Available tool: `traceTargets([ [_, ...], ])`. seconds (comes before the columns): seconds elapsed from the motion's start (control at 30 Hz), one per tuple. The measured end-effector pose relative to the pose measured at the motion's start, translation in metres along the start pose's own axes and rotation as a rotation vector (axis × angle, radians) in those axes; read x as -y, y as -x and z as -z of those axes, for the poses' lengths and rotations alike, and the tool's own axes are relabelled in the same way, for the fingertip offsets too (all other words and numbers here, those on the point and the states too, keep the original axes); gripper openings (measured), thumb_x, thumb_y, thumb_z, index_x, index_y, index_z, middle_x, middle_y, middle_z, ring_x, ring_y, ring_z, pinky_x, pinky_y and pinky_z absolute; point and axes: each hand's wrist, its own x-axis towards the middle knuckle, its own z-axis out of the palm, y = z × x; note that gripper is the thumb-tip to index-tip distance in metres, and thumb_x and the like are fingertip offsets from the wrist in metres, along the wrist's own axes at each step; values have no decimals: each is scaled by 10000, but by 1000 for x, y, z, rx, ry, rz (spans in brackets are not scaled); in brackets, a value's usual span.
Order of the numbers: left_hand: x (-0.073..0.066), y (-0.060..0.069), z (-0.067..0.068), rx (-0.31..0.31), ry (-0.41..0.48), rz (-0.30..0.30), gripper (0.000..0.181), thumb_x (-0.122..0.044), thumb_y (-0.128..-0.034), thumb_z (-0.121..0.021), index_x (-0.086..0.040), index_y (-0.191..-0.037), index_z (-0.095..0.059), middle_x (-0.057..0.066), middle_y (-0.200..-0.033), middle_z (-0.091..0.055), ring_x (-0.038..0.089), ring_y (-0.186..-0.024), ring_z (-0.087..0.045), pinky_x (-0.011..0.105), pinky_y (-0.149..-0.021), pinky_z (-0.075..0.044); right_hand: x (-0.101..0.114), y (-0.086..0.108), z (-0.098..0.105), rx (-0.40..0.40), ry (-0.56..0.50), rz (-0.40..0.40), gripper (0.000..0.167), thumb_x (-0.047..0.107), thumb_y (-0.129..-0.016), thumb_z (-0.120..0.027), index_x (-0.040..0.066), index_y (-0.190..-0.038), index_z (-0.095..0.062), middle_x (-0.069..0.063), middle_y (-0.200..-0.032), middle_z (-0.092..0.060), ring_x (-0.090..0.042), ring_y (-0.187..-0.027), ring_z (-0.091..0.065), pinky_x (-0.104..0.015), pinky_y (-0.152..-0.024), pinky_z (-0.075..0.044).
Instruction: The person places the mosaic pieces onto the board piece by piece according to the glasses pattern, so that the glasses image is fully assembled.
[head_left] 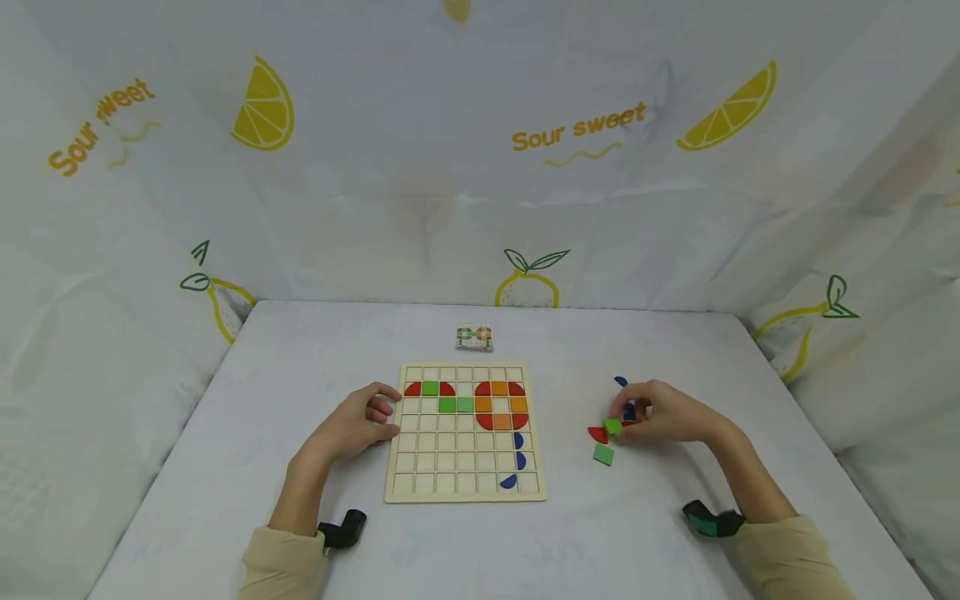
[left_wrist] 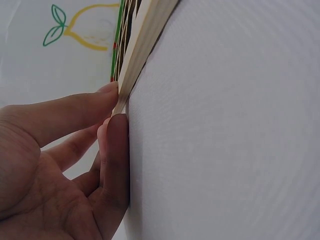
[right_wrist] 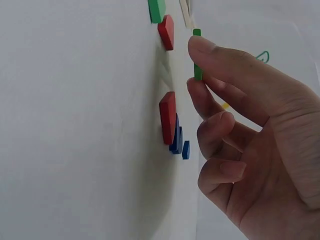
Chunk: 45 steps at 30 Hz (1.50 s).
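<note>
A cream grid board lies on the white-covered table with red, orange, green and blue pieces on it. At its left edge, my left hand touches the side with thumb and fingertips; its other fingers bend loosely. To the right of the board, my right hand pinches a green square tile between thumb and finger, just above the table. Below the hand lie red quarter-round pieces, blue half-round pieces and a light green square tile.
A small pattern card lies behind the board. Three blue half-round pieces sit along the board's right side. White cloth with lemon prints hangs around the table. A black device is at the left wrist, another at the right.
</note>
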Motion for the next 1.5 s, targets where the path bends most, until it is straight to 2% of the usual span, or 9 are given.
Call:
traceTargets([
  [0.3,0,0,0,1,-1,-8,437,-14,-921,-802,-47,-1327,-641,87,-1069,-586,206,-956,-560,318,-833,-472,28,-17,-6,-19,-76,26,218,175,-932,-855,133,-1126,-767,-43,-880,-703,-77,-661,-598,-255,-583,-528],
  [0.47,0,1,0,-3,-2,0,438,-14,-922,-804,-50,-1327,-642,90,-1070,-588,208,-954,-558,324,-832,-472,47,-36,-16,-78,-50,24,252,252,-923,-873,190,-1144,-768,-6,-968,-716,-92,-754,-615,-253,-590,-536],
  [0.67,1,1,0,-5,-1,8,442,-21,-922,-809,-56,-1330,-641,90,-1074,-588,208,-960,-558,328,-835,-471,72,-59,-33,-141,-44,102,272,260,-911,-890,198,-1153,-784,-4,-1038,-758,-109,-812,-610,-226,-654,-524],
  [0.9,0,1,0,3,3,13,437,-32,-925,-802,-61,-1331,-643,87,-1072,-590,209,-969,-564,316,-829,-473,98,-88,-50,-94,-68,204,276,251,-940,-865,171,-1194,-792,-22,-1178,-788,-205,-861,-642,-244,-749,-546],
  [1.07,0,1,0,-4,-2,6,434,-27,-924,-800,-56,-1328,-644,87,-1070,-590,209,-961,-561,325,-835,-470,115,-107,-61,-62,-74,255,265,249,-950,-853,157,-1192,-793,-33,-1180,-787,-272,-918,-655,-267,-798,-556],
  [1.27,1,0,-1,-8,-6,-1,439,-24,-922,-800,-50,-1330,-644,94,-1076,-599,210,-959,-564,329,-833,-473,129,-124,-75,-55,-58,269,255,252,-942,-859,164,-1174,-801,2,-1171,-795,-212,-965,-643,-250,-847,-542],
  [1.5,2,0,-1,-4,-6,0,438,-28,-922,-804,-53,-1329,-644,96,-1084,-603,211,-964,-567,329,-839,-476,143,-141,-89,-45,-66,269,271,271,-925,-880,149,-1153,-799,4,-1089,-791,-148,-806,-616,-211,-736,-512],
])
